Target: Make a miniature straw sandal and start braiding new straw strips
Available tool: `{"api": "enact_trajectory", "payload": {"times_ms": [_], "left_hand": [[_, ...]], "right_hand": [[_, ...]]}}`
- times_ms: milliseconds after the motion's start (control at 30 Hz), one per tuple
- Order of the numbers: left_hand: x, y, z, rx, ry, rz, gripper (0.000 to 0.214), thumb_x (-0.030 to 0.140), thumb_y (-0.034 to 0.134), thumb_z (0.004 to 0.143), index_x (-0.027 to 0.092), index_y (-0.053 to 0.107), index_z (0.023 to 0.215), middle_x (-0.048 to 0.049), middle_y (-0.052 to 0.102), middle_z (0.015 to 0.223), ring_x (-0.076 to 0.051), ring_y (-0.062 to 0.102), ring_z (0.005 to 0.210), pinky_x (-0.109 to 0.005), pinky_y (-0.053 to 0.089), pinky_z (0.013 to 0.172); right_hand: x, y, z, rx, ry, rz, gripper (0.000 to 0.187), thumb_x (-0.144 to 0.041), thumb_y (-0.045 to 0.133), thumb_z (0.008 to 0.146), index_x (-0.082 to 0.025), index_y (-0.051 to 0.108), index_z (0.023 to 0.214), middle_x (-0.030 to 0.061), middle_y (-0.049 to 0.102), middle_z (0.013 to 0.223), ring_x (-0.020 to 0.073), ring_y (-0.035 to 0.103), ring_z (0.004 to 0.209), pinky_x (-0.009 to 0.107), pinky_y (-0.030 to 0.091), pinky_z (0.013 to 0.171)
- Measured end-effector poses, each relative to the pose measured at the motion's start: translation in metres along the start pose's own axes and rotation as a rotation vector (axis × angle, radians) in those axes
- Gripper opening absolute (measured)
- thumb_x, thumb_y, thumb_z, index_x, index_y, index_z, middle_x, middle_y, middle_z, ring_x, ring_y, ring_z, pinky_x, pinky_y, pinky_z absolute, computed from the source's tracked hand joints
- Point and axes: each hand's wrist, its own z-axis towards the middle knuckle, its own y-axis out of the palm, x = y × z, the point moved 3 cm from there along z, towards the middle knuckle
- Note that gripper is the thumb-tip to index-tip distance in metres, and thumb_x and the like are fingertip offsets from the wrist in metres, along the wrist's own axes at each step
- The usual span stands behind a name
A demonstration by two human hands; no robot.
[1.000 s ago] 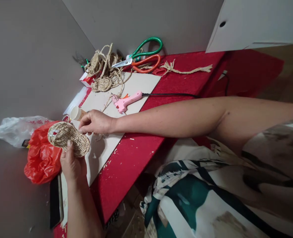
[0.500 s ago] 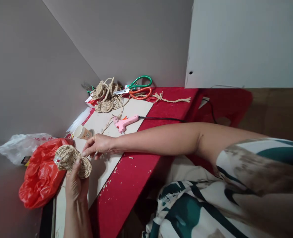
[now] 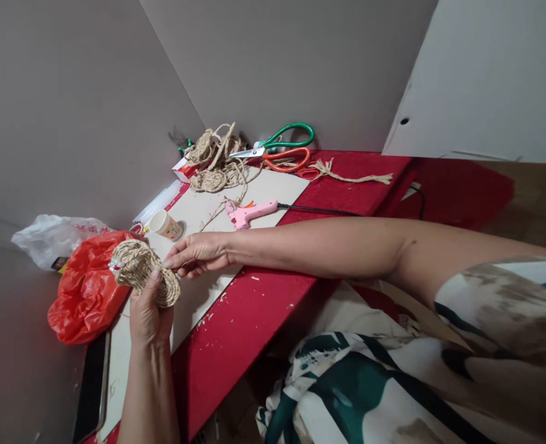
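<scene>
My left hand (image 3: 147,314) comes up from the bottom and grips a small woven straw slipper (image 3: 138,265), its thumb lying over the braided surface. The slipper is made of coiled tan cord and has a shiny white and red bit at its far left end. My right hand (image 3: 198,254) reaches in from the right, its thumb and forefinger pinched at the slipper's upper right edge. Whether a thin strand lies between those fingertips is too small to tell. Close by stands a tilted paper cup (image 3: 164,224), just beyond my right fingers.
A pink glue gun (image 3: 249,214) with a black cord lies on the white board (image 3: 273,188). Behind it are straw cord coils (image 3: 215,157) and scissors (image 3: 291,148). A red plastic bag (image 3: 87,290) and white bag (image 3: 60,237) sit left. Scraps dot the red tabletop (image 3: 249,314).
The camera view has shifted, so everything sits a little further right and higher. Both hands keep nearly the same hold on the slipper.
</scene>
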Motion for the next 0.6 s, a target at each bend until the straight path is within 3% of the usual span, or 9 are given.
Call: {"api": "enact_trajectory", "payload": {"times_ms": [267, 600], "left_hand": [[0.0013, 0.0041, -0.0058, -0.026, 0.044, 0.033, 0.045, 0.019, 0.087, 0.055, 0.019, 0.07, 0.097, -0.0008, 0.07, 0.086, -0.012, 0.064, 0.073, -0.021, 0.052, 0.068], [-0.0006, 0.0063, -0.0072, -0.032, 0.07, 0.07, 0.038, 0.02, 0.086, 0.057, 0.019, 0.069, 0.092, -0.0007, 0.07, 0.087, -0.012, 0.063, 0.073, -0.024, 0.052, 0.071]], "right_hand": [[0.0009, 0.0045, -0.0027, -0.06, 0.081, 0.005, 0.02, -0.013, 0.059, 0.09, -0.012, 0.057, 0.07, -0.0039, 0.056, 0.056, 0.0041, 0.054, 0.049, 0.012, 0.043, 0.048], [0.0, 0.0026, -0.003, -0.075, 0.131, -0.029, 0.023, -0.015, 0.058, 0.091, -0.011, 0.056, 0.069, -0.0018, 0.056, 0.054, 0.0046, 0.051, 0.049, 0.011, 0.04, 0.046]]}}
